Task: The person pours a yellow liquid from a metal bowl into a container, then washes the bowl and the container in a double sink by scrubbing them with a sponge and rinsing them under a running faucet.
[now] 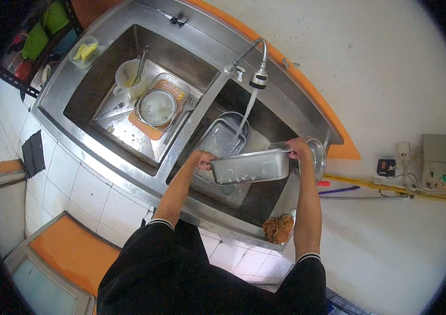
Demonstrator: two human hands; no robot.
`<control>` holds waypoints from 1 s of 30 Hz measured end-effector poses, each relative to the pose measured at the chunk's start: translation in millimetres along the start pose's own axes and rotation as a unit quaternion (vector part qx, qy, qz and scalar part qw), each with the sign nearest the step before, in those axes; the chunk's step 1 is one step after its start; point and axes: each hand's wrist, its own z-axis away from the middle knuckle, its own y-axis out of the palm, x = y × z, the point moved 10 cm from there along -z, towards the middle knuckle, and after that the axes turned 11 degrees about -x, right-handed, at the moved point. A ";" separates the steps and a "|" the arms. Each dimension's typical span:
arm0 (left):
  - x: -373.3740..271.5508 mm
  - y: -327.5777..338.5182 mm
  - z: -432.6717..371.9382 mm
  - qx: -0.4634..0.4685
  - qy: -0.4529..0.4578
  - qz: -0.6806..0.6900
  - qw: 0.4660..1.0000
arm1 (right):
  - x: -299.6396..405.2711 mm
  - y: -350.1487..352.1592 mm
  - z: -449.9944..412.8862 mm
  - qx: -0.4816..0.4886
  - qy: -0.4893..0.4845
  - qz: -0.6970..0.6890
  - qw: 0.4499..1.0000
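Observation:
A deep stainless steel food pan point(252, 169) is held tilted above the right sink basin point(262, 201). My left hand point(204, 160) grips its left rim, and my right hand point(299, 149) grips the opposite end. White marks, perhaps suds, streak the pan's outer side. Behind it, water pours from the flexible faucet point(259, 78) into a rectangular clear or metal container point(221, 136) lying in the basin. A round vessel's rim point(242, 118) shows partly behind that container. Beside my right hand a round metal bowl or lid point(317, 159) stands at the sink's right edge.
In the left basin point(109, 114) are a plastic jug point(128, 75) with a whisk point(141, 67), a round metal container point(157, 107), a tray and a fork point(111, 110). A brown cloth point(278, 229) lies on the front right corner. A plastic tub point(84, 52) sits at the left rim.

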 end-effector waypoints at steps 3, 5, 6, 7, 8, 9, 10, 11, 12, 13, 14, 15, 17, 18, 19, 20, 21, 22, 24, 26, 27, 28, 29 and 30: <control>2.0 -35.4 -6.2 -0.095 0.030 -0.063 0.993 | 0.2 17.4 7.1 0.068 0.033 -0.089 0.993; 21.6 -33.0 -11.9 -0.009 -0.066 0.031 0.997 | 21.7 22.0 17.3 0.091 -0.015 -0.263 0.960; 39.7 -29.2 -10.1 0.039 -0.173 0.105 0.978 | 37.1 16.4 20.8 0.040 -0.110 -0.173 0.978; 47.8 -11.1 0.5 0.168 -0.249 0.150 0.942 | 54.1 -0.9 29.6 -0.076 -0.212 -0.090 0.970; 44.4 -4.6 0.6 0.222 -0.252 0.216 0.917 | 80.1 -13.2 49.2 -0.182 -0.342 -0.021 0.922; 42.2 1.5 1.5 0.269 -0.258 0.283 0.884 | 100.9 -2.8 73.1 -0.176 -0.461 0.034 0.869; 39.1 5.9 1.7 0.306 -0.258 0.339 0.851 | 112.0 -3.9 82.4 -0.195 -0.491 0.022 0.849; 40.5 6.7 -4.5 0.303 -0.241 0.383 0.839 | 109.6 -0.7 73.4 -0.171 -0.426 0.001 0.888; 47.1 3.2 -16.1 0.253 -0.219 0.440 0.833 | 102.7 3.1 61.6 -0.154 -0.333 -0.015 0.930; 48.2 1.9 -23.5 0.235 -0.163 0.470 0.835 | 114.2 7.5 67.4 -0.143 -0.358 -0.021 0.923; 51.9 -2.7 -30.7 0.192 -0.113 0.508 0.832 | 122.1 12.6 65.9 -0.133 -0.344 -0.018 0.929; 50.4 -24.8 -39.7 0.094 -0.018 0.574 0.813 | 130.5 16.9 65.5 -0.119 -0.336 -0.024 0.934; 55.1 -29.9 -43.0 0.017 0.029 0.565 0.824 | 148.0 21.5 68.5 -0.153 -0.335 0.000 0.930; 55.0 -42.7 -41.9 -0.068 0.077 0.549 0.830 | 149.1 21.7 64.7 -0.180 -0.292 0.039 0.939; 50.1 -59.6 -35.5 -0.159 0.128 0.526 0.826 | 150.5 20.5 61.5 -0.206 -0.251 0.079 0.942; 39.0 -63.5 -27.8 -0.205 0.179 0.464 0.843 | 153.7 19.9 60.2 -0.231 -0.223 0.100 0.942; 24.8 -57.0 -25.0 -0.189 0.197 0.463 0.843 | 160.1 23.0 60.3 -0.230 -0.226 0.101 0.941; 10.8 -61.8 -17.7 -0.252 0.220 0.416 0.846 | 164.8 25.6 58.1 -0.228 -0.217 0.117 0.942; -15.3 -64.4 0.5 -0.313 0.242 0.370 0.841 | 173.2 30.1 53.6 -0.224 -0.212 0.136 0.941; -60.1 -49.9 25.6 -0.303 0.326 0.168 0.879 | 175.1 35.7 46.5 -0.218 -0.186 0.177 0.941; -69.8 -41.8 30.2 -0.299 0.310 0.168 0.887 | 176.7 41.9 43.2 -0.200 -0.184 0.188 0.944; -87.8 -20.9 34.8 -0.212 0.334 0.185 0.899 | 181.2 44.4 42.5 -0.213 -0.193 0.212 0.934; -103.0 -1.1 40.7 -0.136 0.346 0.194 0.908 | 181.3 46.0 41.6 -0.227 -0.182 0.244 0.925; -114.1 -2.3 50.7 -0.192 0.363 0.190 0.891 | 187.8 51.9 42.9 -0.225 -0.208 0.238 0.922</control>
